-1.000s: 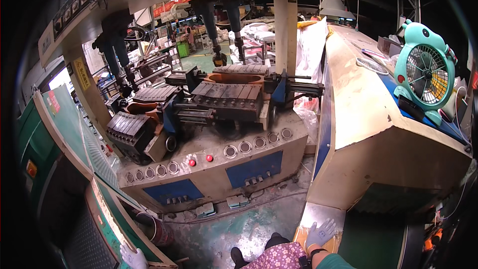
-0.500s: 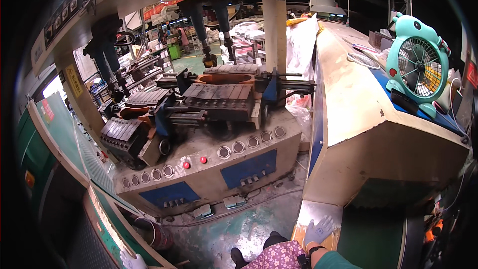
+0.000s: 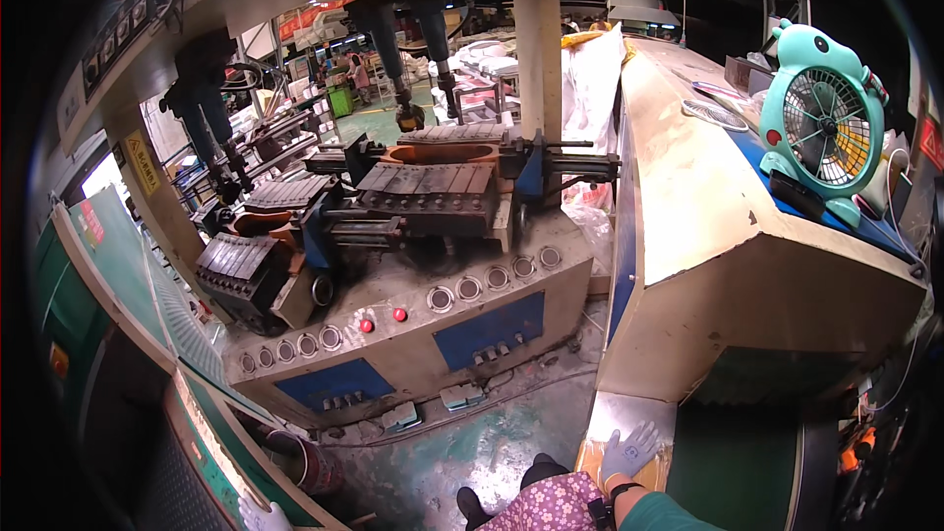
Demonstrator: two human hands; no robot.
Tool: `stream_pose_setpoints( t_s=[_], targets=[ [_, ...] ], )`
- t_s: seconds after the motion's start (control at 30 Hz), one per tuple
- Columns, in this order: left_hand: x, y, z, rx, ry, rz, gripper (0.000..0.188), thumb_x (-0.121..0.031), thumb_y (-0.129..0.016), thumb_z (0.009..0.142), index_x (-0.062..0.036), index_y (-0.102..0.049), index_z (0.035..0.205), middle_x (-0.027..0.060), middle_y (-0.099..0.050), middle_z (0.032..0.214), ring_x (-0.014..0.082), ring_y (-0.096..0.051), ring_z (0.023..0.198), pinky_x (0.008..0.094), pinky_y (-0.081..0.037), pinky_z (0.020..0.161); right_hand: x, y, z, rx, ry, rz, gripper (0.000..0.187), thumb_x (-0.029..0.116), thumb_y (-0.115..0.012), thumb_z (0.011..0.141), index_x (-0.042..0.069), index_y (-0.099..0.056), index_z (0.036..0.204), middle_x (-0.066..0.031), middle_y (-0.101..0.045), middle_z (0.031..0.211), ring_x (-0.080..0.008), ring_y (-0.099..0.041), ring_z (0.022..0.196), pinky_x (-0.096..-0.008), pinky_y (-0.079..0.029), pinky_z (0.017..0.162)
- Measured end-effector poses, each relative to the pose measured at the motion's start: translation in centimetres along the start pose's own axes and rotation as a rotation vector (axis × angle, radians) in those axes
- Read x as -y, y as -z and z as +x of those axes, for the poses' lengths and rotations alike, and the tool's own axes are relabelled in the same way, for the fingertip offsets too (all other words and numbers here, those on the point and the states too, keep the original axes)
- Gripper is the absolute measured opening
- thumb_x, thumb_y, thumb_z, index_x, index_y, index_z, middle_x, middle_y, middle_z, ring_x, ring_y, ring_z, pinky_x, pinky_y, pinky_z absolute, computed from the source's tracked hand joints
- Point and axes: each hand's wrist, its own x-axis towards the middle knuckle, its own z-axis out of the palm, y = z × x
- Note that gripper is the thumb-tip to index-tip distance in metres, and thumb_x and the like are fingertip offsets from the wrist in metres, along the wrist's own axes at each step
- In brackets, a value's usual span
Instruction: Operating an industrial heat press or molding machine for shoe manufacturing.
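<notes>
My right hand (image 3: 629, 449), in a pale grey-white glove, lies flat with spread fingers on a worn metal and tan ledge (image 3: 605, 418) beside the green belt (image 3: 737, 462) of the beige machine. At the lower left, my left hand (image 3: 262, 511), gloved the same way, rests by the edge of a green-framed panel (image 3: 211, 447); its fingers are stretched out and nothing shows in it. Ahead stands a two-station press machine (image 3: 413, 324) with dark clamp blocks (image 3: 428, 192), an orange-brown mould (image 3: 442, 152), round dials and two red buttons.
A turquoise animal-shaped fan (image 3: 826, 123) stands on the beige machine housing (image 3: 708, 206) at right. Two foot pedals (image 3: 460, 396) sit at the press's base. A dark red bucket (image 3: 313, 467) is at lower left. Farther back are racks and a green bin (image 3: 340, 100).
The view has shifted very slightly. Both hands stay in the same places, with no visible change in grip.
</notes>
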Motion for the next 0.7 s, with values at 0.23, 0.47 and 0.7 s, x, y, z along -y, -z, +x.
stream_pose_setpoints(
  t_s=[0.23,0.47,0.7],
  targets=[
    [0.1,0.0,0.0,0.011,0.011,0.011,0.072,-0.034,-0.077,0.082,0.0022,-0.054,0.14,0.0269,-0.059,0.138,0.0431,-0.054,0.13,0.0502,-0.041,0.113,-0.1,-0.3,-0.1,-0.004,0.0,-0.015,0.073,0.048,-0.044,0.1,-0.001,-0.04,0.154,-0.0176,-0.031,0.165,-0.0343,-0.022,0.155,-0.0512,-0.008,0.128],
    [-0.3,0.5,-0.2,0.014,0.013,-0.008,0.072,-0.032,-0.077,0.082,0.0026,-0.054,0.141,0.0276,-0.058,0.139,0.0433,-0.053,0.131,0.0499,-0.041,0.114,0.1,0.2,0.0,0.014,-0.005,-0.002,0.073,0.048,-0.044,0.1,-0.001,-0.039,0.154,-0.0178,-0.032,0.164,-0.0342,-0.022,0.155,-0.0513,-0.007,0.128],
    [-1.0,1.2,-0.3,0.018,0.001,-0.045,0.071,-0.031,-0.077,0.082,0.0028,-0.054,0.14,0.0281,-0.058,0.139,0.0436,-0.053,0.131,0.05,-0.041,0.114,0.0,-0.1,0.0,-0.004,-0.004,-0.005,0.073,0.048,-0.045,0.099,-0.001,-0.04,0.154,-0.0182,-0.032,0.164,-0.0345,-0.023,0.155,-0.0514,-0.008,0.128]
  ],
)
